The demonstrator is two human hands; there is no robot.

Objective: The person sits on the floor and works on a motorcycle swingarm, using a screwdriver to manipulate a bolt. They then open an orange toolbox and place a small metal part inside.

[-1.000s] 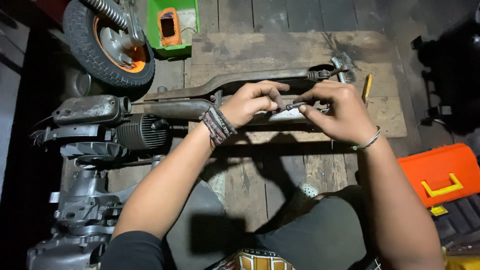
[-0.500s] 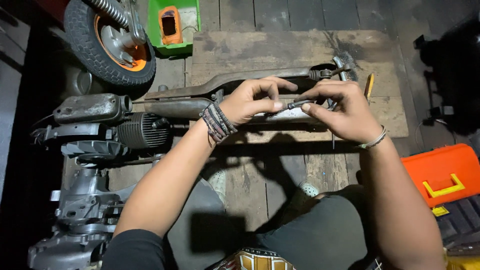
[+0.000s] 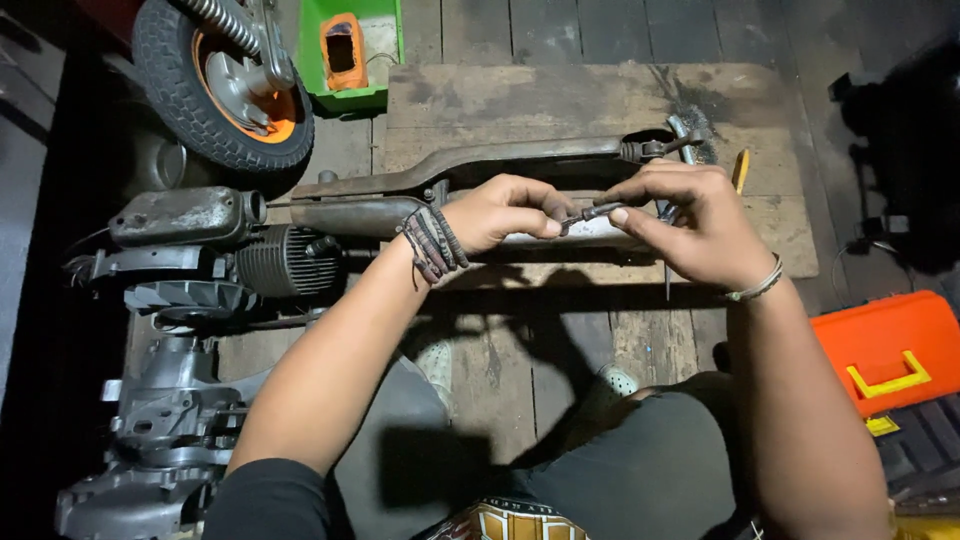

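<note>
Head view, looking down: both hands meet over a wooden board [image 3: 600, 100] on a plank floor. Between them is a small dark metal part [image 3: 590, 212], thin & elongated, w/ a dull grey sheen; its exact shape is too small to make out. Left hand [image 3: 505, 212] is pinched narrow on the part's left end, thumb & fingertips closed on it; a dark beaded bracelet [image 3: 432, 243] sits at that wrist. Right hand [image 3: 695, 225] grips the right end, fingers curled tight, a thin bangle [image 3: 757, 288] at the wrist. Part is held just above a long grey exhaust pipe [image 3: 350, 215], whose mid section is hidden behind the hands. Beyond lies a long rusty metal arm [image 3: 480, 162]. At left, an engine block [image 3: 200, 260] w/ cooling fins, lower end lost in shadow. Top left, a tyre w/ orange rim [image 3: 225, 80], cut off by frame edge. Far right, an orange toolbox [image 3: 880, 345].
</note>
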